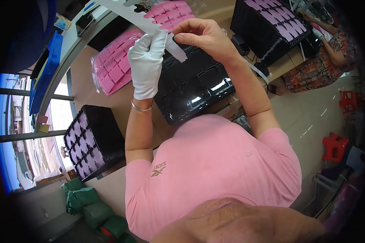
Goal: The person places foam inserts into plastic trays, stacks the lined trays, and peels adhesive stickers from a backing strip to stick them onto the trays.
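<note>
In my left hand (145,69), which wears a white glove, a long white strip (127,15) with a notched edge is gripped between thumb and fingers. The strip slants from the top of the view down to a tapered end. My right hand (210,39) is bare, its thumb and fingers drawn together in a pinch beside the strip; what lies between the fingertips is too small to make out. Below both hands a glossy black plastic tray (188,91) with molded compartments lies on the table. Pink molded sheets (119,67), partly wrapped in clear plastic, lie left of it.
Stacks of black trays with pink-lilac inserts stand at lower left (85,141) and upper right (271,30). Another person (320,65) works at the right. Red stools (334,146) stand on the floor there, and green bundles (87,202) lie at lower left.
</note>
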`<state>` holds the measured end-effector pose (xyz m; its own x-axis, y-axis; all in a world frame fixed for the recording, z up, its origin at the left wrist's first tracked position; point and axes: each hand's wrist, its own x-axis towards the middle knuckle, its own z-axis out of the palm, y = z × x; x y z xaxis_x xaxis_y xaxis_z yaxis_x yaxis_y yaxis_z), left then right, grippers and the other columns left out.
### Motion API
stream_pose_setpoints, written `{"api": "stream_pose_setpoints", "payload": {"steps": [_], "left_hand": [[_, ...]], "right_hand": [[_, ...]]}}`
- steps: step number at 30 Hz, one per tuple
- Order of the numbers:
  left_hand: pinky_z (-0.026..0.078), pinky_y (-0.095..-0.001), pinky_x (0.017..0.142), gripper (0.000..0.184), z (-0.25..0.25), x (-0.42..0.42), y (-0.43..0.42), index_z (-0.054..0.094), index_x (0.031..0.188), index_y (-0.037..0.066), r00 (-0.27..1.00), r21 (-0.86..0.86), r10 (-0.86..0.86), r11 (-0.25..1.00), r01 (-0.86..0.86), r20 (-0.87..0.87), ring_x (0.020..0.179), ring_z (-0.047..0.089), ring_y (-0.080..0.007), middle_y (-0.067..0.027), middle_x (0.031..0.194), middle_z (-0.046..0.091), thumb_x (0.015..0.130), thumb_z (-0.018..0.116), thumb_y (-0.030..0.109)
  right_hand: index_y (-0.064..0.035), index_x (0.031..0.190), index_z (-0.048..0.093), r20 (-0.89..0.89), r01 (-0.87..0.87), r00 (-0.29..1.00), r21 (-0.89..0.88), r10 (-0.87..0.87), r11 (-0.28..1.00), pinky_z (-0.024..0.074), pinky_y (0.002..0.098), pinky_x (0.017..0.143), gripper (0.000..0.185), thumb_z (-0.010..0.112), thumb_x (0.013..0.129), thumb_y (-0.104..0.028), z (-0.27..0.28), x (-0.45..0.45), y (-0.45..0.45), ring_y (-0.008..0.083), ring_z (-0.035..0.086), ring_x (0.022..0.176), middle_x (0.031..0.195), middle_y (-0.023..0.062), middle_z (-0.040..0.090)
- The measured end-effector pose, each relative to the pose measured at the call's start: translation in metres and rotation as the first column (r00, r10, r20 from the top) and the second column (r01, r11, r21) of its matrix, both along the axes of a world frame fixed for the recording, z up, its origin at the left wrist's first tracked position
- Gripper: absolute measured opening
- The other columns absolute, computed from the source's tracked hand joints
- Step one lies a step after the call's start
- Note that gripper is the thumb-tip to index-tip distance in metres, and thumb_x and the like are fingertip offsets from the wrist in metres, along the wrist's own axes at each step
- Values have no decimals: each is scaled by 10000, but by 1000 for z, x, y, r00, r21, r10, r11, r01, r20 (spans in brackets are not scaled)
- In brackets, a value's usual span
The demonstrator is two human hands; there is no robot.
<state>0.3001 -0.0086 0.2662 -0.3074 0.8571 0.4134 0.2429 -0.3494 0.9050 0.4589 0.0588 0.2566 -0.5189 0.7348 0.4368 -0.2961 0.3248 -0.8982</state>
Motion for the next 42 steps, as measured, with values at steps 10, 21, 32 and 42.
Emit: {"api": "stream_pose_setpoints", "payload": {"steps": [10, 21, 32, 42], "left_hand": [[358, -198, 536, 201, 19, -7, 4, 665, 785, -8, 998, 63, -27, 998, 24, 48, 617, 445, -8, 65, 661, 551, 869, 680, 174], [306, -177, 494, 220, 4, -6, 18, 668, 745, 35, 964, 67, 260, 964, -256, -55, 556, 409, -3, 74, 615, 520, 877, 662, 211], [349, -194, 519, 138, -31, -70, -19, 682, 802, -27, 954, 3, 297, 955, -297, 36, 549, 462, -49, 1, 636, 558, 855, 683, 101], [344, -186, 514, 126, -28, -66, -16, 669, 777, -9, 962, 56, 274, 960, -275, 15, 556, 466, -38, 6, 646, 567, 852, 690, 90]], "right_hand": [[-16, 850, 687, -30, 31, 999, 17, -31, 999, 463, 229, 660, 112, 725, 794, -105, -5, -13, 4, 73, 583, 715, 767, 6, 654], [-51, 815, 675, -171, 534, 794, 657, -584, 533, 434, 264, 677, 182, 728, 672, 48, -54, 29, -16, 201, 576, 725, 773, 43, 613], [-90, 850, 683, 766, 200, 413, 452, -493, 869, 332, 405, 1046, 143, 703, 781, -214, -167, 172, 34, 298, 331, 1346, 1488, 102, 342], [-72, 801, 667, 712, 22, 213, 681, -668, 732, 299, 546, 987, 108, 696, 765, -170, -180, 138, 24, 279, 345, 1328, 1450, 67, 392]]}}
